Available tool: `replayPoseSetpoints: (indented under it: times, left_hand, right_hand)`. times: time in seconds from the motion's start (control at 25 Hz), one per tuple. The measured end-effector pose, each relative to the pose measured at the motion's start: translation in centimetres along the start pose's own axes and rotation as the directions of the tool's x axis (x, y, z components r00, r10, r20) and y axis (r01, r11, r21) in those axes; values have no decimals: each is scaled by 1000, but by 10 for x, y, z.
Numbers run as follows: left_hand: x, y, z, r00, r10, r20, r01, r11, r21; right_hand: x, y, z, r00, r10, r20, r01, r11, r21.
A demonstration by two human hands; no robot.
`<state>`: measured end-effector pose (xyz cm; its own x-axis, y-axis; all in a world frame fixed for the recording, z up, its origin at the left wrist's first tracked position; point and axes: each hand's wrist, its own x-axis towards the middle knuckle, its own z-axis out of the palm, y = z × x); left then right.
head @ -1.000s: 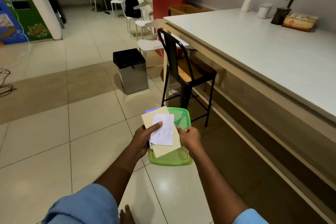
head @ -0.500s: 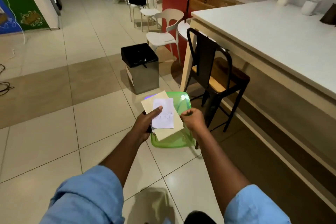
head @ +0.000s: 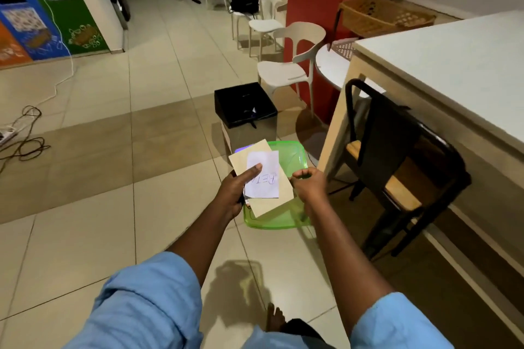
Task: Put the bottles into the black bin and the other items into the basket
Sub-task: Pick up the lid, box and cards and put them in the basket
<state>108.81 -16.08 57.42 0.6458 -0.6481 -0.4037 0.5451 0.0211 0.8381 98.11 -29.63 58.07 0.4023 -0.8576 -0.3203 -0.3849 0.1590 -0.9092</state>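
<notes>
We see two bare hands carrying a green plastic tray (head: 293, 157) above a tiled floor (head: 85, 178). The left hand (head: 231, 193) pinches a white handwritten sheet (head: 266, 181) and a beige envelope (head: 241, 161) against the tray's left edge, thumb on top. The right hand (head: 310, 185) has its fingers curled round the tray's right edge. The black bin (head: 243, 105) stands on the floor just beyond the tray. The woven basket (head: 382, 17) sits past the white table's (head: 453, 65) far corner, well apart from the tray.
</notes>
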Motion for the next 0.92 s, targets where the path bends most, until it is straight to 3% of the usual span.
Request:
replayPoseSetpoints:
  times: [0.32, 0.48, 0.64, 0.92]
  left_hand:
    - [162, 89, -7, 998, 29, -47, -34, 994, -105]
    - [267, 131, -14, 1000, 18, 0, -18, 999, -29]
    - [346, 153, -13, 987, -80, 140, 82, 997, -10]
    - [492, 226, 31, 930, -153, 333, 120, 986, 117]
  right_hand:
    - [143, -92, 82, 984, -115, 138, 130, 985, -109]
    - [222, -120, 127, 996, -86, 27, 88, 994, -69]
    - [273, -144, 156, 991, 21, -133, -23, 1000, -10]
    - [376, -204, 174, 934, 146, -326, -85, 978, 191]
